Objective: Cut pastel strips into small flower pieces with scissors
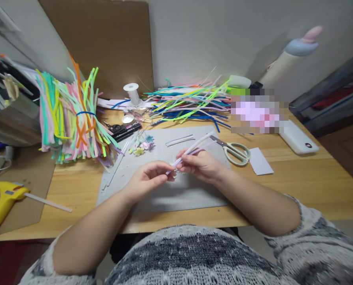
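The wooden tabletop [298,186] spreads across the frame in front of you, and the grey mat [158,200] lies on it at the centre. At the left, a thick bundle of coloured fuzzy stems [48,118] is tied round with a blue stem; at upper centre, a loose pile of similar stems [191,103] lies crosswise. The yellow glue gun [8,200] sits at the lower left, a stick jutting from it.

Your left hand [148,178] and right hand [200,164] meet over the mat, just right of centre. Your right grip pinches the pale stems [198,144] between thumb and fingers, and their long ends slant toward the upper right. Your left fingers curl about the lower end, though blur hides whether that grip presses on it or merely touches it.

The scissors [224,146] lie at the mat's right edge, beside a white card [261,161]. Left of centre, small flower shapes [147,145] rest on the mat; these look done. The stems you hold are nearly straight along their visible lengths, so their shaping seems barely begun, with most of it left.
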The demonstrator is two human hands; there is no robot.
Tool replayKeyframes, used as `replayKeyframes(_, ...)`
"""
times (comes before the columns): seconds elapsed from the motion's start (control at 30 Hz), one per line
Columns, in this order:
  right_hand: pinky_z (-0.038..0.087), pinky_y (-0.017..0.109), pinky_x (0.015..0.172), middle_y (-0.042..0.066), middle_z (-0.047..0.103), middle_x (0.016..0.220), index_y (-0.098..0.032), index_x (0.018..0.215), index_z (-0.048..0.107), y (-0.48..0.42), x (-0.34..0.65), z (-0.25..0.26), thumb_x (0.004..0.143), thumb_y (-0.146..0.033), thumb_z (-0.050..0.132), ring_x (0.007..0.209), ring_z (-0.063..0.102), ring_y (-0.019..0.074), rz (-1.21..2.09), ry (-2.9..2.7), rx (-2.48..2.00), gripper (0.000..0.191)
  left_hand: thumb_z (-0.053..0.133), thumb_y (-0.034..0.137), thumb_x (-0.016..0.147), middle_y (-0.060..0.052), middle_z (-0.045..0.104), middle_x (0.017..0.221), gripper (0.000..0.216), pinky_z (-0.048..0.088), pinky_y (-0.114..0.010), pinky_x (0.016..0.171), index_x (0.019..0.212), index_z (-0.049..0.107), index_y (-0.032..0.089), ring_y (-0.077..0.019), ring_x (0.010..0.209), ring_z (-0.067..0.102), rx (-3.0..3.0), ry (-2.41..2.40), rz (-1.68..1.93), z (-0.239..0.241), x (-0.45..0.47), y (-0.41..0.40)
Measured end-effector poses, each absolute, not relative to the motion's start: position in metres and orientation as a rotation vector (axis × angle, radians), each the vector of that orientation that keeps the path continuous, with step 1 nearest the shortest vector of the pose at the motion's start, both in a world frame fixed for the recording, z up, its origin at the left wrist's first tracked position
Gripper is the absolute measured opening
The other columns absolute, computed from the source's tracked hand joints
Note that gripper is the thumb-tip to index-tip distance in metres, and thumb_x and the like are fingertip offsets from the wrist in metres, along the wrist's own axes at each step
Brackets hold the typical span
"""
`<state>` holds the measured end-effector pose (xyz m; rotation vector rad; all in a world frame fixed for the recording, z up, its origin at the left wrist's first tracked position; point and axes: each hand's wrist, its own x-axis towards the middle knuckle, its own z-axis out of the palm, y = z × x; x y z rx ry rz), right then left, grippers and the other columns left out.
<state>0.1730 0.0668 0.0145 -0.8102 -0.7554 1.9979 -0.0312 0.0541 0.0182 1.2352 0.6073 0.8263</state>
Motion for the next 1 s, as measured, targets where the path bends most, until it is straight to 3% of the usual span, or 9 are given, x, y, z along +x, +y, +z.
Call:
replayKeyframes(0.23,0.055,0.013,0.057,0.003,0.072,0.067,-0.013,0.081,0.068,0.0661,0.1722,0.0124,0.065,-0.028,0.079,0.06,0.067,0.008,2.116,-0.752,-0.766,0.024,0.066,0.033,0.08,-0.006,0.071,0.089,0.023,0.051,-0.031,0.079,0.101,0.069,0.023,-0.0156,0.08,0.066,1.165,0.508,0.741,0.0067,-0.0348,0.0553)
replayKeyframes(0.73,0.055,0.013,0.055,0.002,0.072,0.068,-0.013,0.082,0.068,0.058,0.1673,0.0098,0.071,-0.025,0.074,0.059,0.067,0.0078,2.215,-0.777,-0.684,0.017,0.077,0.028,0.069,-0.006,0.072,0.073,0.016,0.056,-0.031,0.067,0.079,0.07,0.017,-0.016,0.066,0.068,1.088,0.594,0.73,0.011,-0.0325,0.0513)
replayKeyframes(0.83,0.054,0.013,0.055,0.002,0.072,0.067,-0.013,0.082,0.068,0.0583,0.1683,0.0119,0.071,-0.026,0.075,0.058,0.067,0.0073,2.201,-0.791,-0.678,0.018,0.076,0.026,0.071,-0.006,0.071,0.079,0.02,0.055,-0.03,0.068,0.087,0.069,0.018,-0.0163,0.071,0.068,1.086,0.546,0.736,0.0114,-0.033,0.0515)
replayKeyframes(1.0,0.055,0.012,0.055,0.0,0.07,0.063,-0.014,0.079,0.068,0.0635,0.1721,0.0166,0.067,-0.026,0.079,0.058,0.067,0.0075,2.053,-0.689,-0.701,0.02,0.072,0.025,0.075,-0.005,0.071,0.082,0.045,0.053,-0.031,0.071,0.117,0.055,0.023,-0.0174,0.075,0.067,1.152,0.54,0.781,0.0125,-0.0314,0.0527)
